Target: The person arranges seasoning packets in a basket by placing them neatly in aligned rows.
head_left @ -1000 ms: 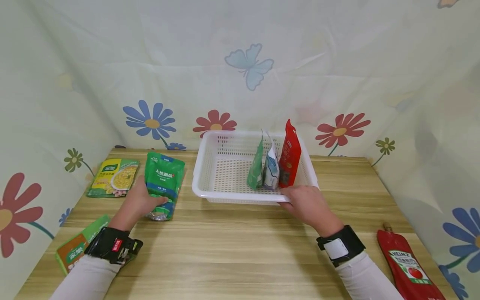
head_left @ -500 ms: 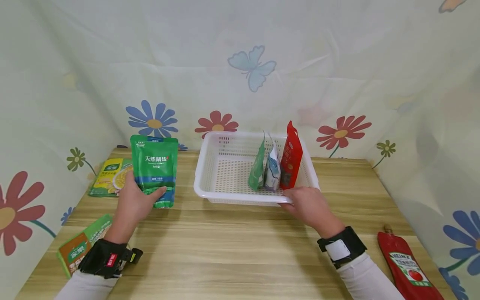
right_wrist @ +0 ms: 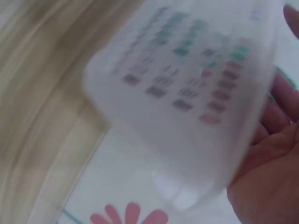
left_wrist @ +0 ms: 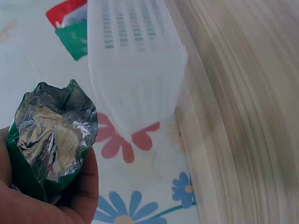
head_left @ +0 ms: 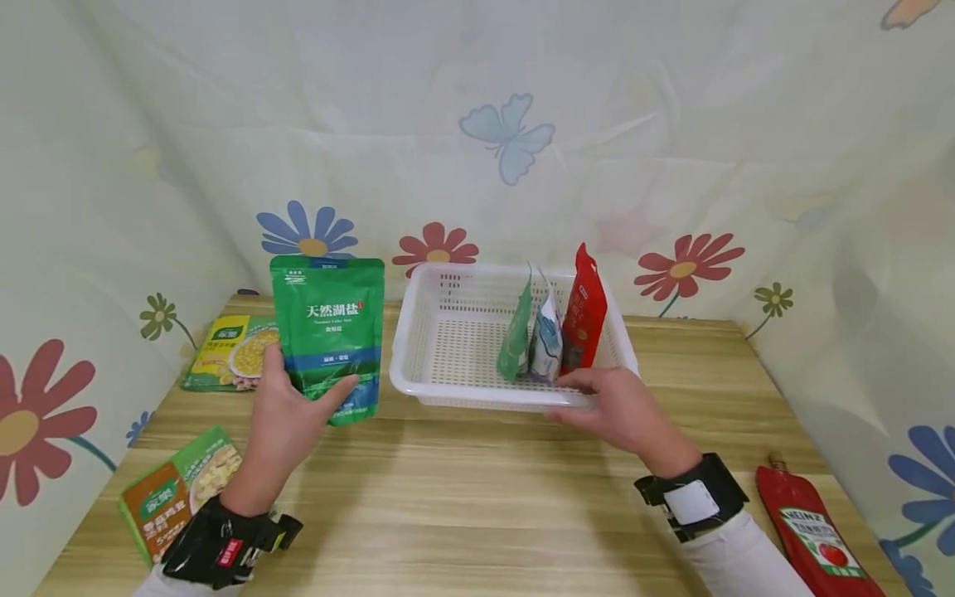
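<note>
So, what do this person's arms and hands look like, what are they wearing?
The left hand and right hand are bare, without gloves. White or pale sleeves cover the forearms. Each wrist wears a wide black band: the left band carries a small red label with light lettering, the right band a plain whitish rectangular patch.
</note>
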`<state>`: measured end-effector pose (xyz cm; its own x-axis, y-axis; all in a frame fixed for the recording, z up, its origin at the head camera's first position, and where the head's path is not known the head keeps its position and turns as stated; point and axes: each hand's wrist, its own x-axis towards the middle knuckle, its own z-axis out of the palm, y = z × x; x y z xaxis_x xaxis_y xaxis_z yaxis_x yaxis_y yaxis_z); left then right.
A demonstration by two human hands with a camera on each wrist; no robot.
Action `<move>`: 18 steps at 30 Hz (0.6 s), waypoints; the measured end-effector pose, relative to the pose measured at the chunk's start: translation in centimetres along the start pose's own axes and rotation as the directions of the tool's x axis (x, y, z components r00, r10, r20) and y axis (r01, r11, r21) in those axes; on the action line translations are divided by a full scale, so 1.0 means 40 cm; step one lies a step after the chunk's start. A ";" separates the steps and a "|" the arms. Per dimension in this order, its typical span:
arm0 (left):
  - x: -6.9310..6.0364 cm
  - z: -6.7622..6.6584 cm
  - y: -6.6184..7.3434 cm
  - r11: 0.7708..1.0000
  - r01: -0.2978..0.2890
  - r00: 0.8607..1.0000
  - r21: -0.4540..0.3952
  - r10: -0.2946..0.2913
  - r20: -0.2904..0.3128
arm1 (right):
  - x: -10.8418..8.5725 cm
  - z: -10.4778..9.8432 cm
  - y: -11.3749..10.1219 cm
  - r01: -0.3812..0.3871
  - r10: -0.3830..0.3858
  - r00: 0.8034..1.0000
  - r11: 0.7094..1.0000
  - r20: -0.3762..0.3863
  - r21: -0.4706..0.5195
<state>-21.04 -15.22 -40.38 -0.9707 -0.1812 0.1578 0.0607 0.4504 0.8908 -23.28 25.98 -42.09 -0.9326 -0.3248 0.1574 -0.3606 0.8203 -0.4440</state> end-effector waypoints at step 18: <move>-0.087 0.113 0.071 0.991 -0.022 0.983 -0.132 0.046 0.180 | -0.020 0.042 -0.140 0.273 -0.215 0.959 0.879 -0.187 0.391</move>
<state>-18.52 -9.36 -40.32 -0.9928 0.0000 0.1194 0.1126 0.3346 0.9356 -20.48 20.86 -41.21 -0.8195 -0.3994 0.4111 -0.5657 0.4484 -0.6920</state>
